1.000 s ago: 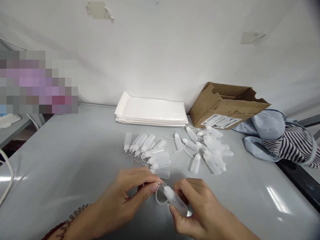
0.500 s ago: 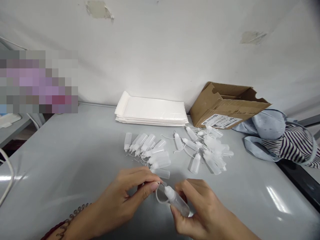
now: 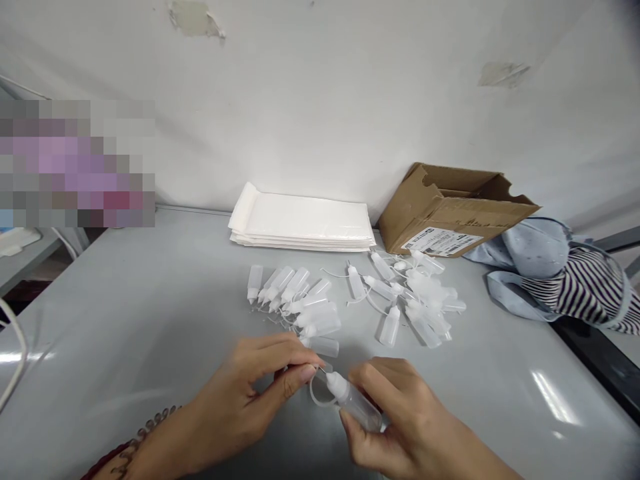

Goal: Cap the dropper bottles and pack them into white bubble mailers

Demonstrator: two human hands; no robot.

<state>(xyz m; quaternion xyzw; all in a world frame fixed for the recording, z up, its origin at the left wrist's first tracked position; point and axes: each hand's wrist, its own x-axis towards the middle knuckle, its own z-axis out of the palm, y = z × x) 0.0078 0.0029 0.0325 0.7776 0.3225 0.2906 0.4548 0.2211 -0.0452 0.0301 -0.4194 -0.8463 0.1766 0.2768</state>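
Low in the middle, a translucent needle-tip squeeze bottle (image 3: 357,405) is gripped between the thumb and fingers of my right hand (image 3: 400,413). It tilts, with its white neck and thin metal needle pointing up and left. My left hand (image 3: 273,387) pinches the end of the bottle's looped white cap strap (image 3: 313,395) at the needle's tip; the fingertips hide the small cap itself. Just beyond my left fingers lies a group of similar bottles (image 3: 320,319). Another pile of bottles (image 3: 425,293) with loose straps lies farther right.
White padded envelopes (image 3: 305,217) are stacked against the wall. A cardboard box (image 3: 415,207) with a label stands behind the right pile. At the right edge are a light blue fabric bag (image 3: 537,250) and striped cloth (image 3: 580,287). A white cable (image 3: 17,347) hangs at left.
Hardly anything differs. The bottle in my right hand has shifted very slightly, and my left fingertips stay at the needle. The piles have not moved.
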